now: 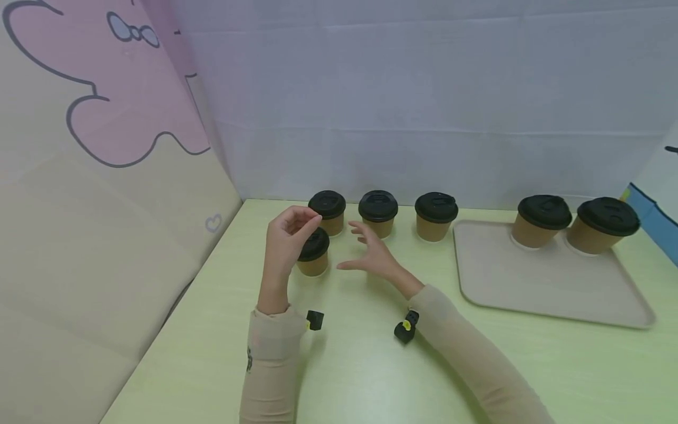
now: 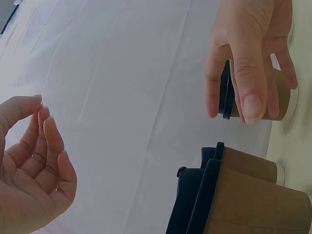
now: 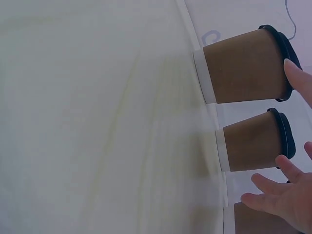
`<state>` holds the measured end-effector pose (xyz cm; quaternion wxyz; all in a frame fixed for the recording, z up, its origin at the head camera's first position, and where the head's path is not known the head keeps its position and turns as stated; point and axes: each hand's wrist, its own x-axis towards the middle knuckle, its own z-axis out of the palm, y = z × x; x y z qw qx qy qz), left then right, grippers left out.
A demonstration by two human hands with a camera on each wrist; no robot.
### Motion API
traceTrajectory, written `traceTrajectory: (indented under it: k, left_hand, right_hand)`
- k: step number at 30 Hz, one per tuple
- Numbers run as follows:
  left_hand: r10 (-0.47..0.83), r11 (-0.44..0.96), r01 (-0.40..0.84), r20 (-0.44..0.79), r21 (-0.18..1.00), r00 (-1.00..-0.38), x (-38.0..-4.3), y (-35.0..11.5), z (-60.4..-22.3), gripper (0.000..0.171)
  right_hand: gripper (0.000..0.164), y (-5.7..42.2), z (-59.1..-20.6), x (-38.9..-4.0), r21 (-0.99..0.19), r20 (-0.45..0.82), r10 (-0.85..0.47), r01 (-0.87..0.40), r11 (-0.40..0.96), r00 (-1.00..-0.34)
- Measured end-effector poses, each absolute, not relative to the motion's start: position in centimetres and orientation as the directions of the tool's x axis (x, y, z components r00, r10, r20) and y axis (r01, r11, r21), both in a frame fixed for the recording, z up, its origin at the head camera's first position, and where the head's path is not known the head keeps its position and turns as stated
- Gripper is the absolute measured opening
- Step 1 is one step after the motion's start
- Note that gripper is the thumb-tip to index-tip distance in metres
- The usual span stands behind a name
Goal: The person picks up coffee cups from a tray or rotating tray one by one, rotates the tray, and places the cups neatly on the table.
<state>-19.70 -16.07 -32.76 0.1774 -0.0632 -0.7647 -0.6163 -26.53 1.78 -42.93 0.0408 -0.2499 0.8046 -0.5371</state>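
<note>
My left hand is raised beside a lidded paper cup at the front left, overlapping its lid in the head view. In the left wrist view its thumb meets the curled fingers, and nothing shows between them. My right hand reaches in from the right, thumb and fingers spread wide apart, with no cup in its grasp. Just beyond its fingers stands a second brown cup with a black lid. Another such cup stands directly behind the front-left one.
To the right in the back row is one more lidded cup. A beige tray lies at the right, with two lidded cups at its back edge. White sheeting hangs behind the table; a printed sheet borders the left.
</note>
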Motion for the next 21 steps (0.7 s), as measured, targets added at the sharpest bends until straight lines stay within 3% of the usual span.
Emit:
traceTrajectory:
  k: [21]
  left_hand:
    - [-0.119, 0.241, 0.307, 0.342, 0.921, -0.932, -19.6, -16.0, -32.7, 0.016]
  right_hand:
    - [0.091, 4.0, -43.2, -26.3, -0.887, 0.208, -0.454, -0.362, 0.285, -0.866]
